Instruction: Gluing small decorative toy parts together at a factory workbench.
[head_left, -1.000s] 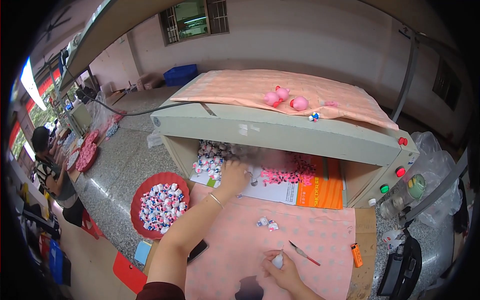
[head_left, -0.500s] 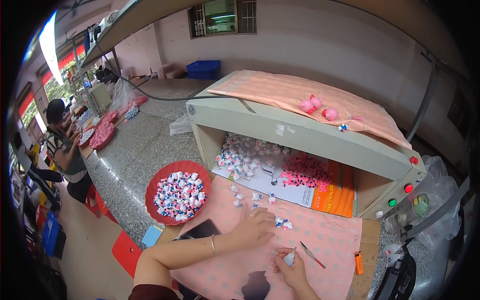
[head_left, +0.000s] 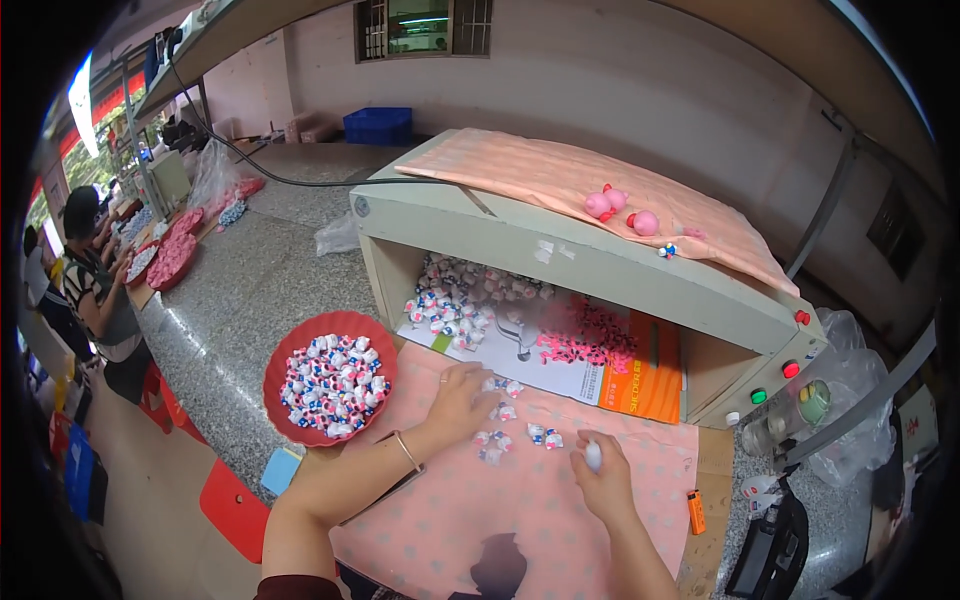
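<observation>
Head view: a granite counter (head_left: 250,290) carries a pale box cabinet (head_left: 560,255) at twelve o'clock and a pink dotted cloth (head_left: 450,520) below it. Left hand (head_left: 458,398) lies flat, fingers spread, small white pieces (head_left: 515,432) at its four o'clock. Right hand (head_left: 600,478) pinches one white piece (head_left: 593,456).

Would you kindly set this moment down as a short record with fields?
Left hand: palm down on the pink dotted cloth, beside a few loose small pieces.
Right hand: closed around a small white piece.
Red bowl: left of the cloth, full of red, white and blue pieces.
Grey box: open-fronted, with more pieces piled inside.
On the box: pink cloth with pink round toys.
Orange lighter: at the cloth's right edge.
</observation>
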